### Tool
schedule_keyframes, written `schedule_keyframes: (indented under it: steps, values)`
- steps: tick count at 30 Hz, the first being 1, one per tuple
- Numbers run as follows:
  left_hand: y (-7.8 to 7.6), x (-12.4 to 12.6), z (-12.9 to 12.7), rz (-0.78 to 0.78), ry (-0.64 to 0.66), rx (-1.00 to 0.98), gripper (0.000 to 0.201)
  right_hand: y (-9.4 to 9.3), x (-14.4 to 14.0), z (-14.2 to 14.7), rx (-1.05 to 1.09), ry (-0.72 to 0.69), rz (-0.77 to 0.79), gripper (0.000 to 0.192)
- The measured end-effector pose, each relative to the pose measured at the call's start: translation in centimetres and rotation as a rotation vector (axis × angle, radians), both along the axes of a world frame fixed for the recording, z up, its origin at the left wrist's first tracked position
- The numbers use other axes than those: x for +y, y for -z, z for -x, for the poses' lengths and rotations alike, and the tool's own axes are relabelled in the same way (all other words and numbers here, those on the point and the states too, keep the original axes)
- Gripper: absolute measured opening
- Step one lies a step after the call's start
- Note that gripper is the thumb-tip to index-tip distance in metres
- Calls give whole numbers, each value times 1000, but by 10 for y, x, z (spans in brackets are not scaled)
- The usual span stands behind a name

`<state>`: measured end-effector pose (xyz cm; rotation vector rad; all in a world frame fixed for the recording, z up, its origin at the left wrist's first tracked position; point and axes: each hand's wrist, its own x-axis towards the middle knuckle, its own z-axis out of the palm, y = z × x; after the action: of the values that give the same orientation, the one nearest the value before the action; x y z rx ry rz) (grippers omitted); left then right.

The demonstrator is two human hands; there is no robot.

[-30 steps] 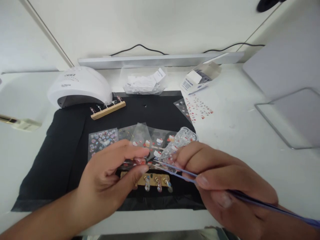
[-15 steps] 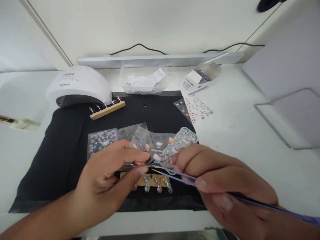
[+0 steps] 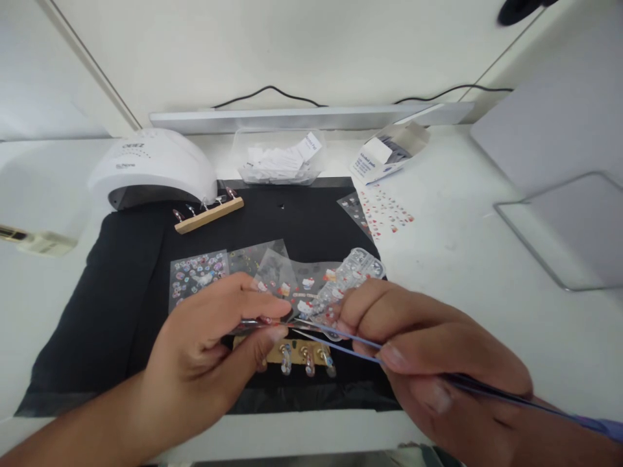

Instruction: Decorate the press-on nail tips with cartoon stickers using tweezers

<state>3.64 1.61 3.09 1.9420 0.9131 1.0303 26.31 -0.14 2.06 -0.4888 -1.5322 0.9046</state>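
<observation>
My left hand pinches a thin clear sticker sheet with red marks between thumb and index finger; it is seen nearly edge-on. In my right hand are purple tweezers, their silver tips slightly apart at the sheet's right edge. Whether anything sits between the tips is too small to tell. Beneath the hands lie clear sticker sheets with cartoon cats and a puffy clear sticker sheet. A wooden stand bearing several decorated nail tips is just below the tweezers, partly hidden by my left hand.
On the black mat, a second wooden nail stand lies by a white nail lamp. Behind are a clear box of white pads and an alcohol pad box. A brush-like tool is at left, a metal-framed stand right.
The tweezer tips have spread a little wider beside the sheet's edge. Both hands stay almost where they were, each with the same hold.
</observation>
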Motion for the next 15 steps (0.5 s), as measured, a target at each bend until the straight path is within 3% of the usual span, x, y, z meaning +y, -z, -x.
schedule_keyframes:
  steps: [15]
  values:
    - [-2, 4, 0, 9, 87, -7, 23, -5, 5, 0, 35, -94, 91, 25]
